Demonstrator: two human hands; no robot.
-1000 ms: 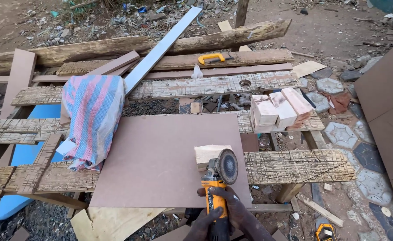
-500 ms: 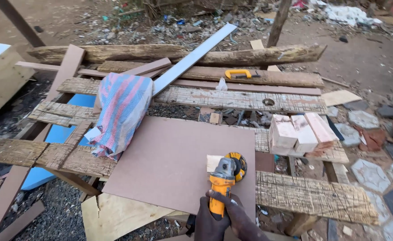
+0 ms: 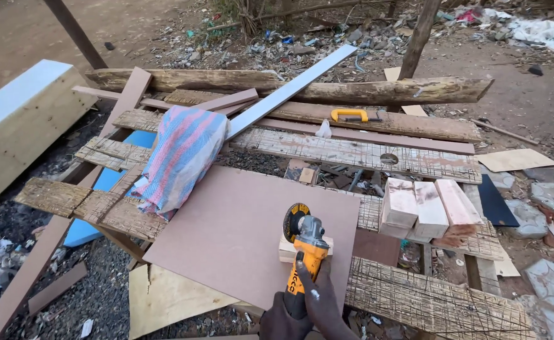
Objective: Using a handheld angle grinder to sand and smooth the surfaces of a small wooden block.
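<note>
Both hands (image 3: 305, 308) were clasped together on the rear grip of an orange angle grinder (image 3: 302, 252) at the near edge of the worktop (image 3: 415, 299); which hand lay over which could not be told apart. The grinder disc (image 3: 294, 220) stood upright over a small pale wood block (image 3: 288, 247) resting on a brown fibreboard sheet (image 3: 239, 226), near the sheet's front right corner; whether the disc touched the block could not be told.

Judged from this posture, the step in hand was presenting the disc to the block; the next move would call for a firm two-handed hold and a steady block, since nothing visible clamped it.

Surroundings: a striped cloth sack (image 3: 179, 157) lay on the sheet's far left corner, well apart from the tool; three pale wood offcuts (image 3: 429, 208) sat to the right on the scored planks; a long grey metal strip (image 3: 293, 90) ran diagonally across the far planks; a yellow-handled tool (image 3: 349, 115) lay beyond. Nothing stood between the hands and the block; the loose block itself appeared the chief hazard.
</note>
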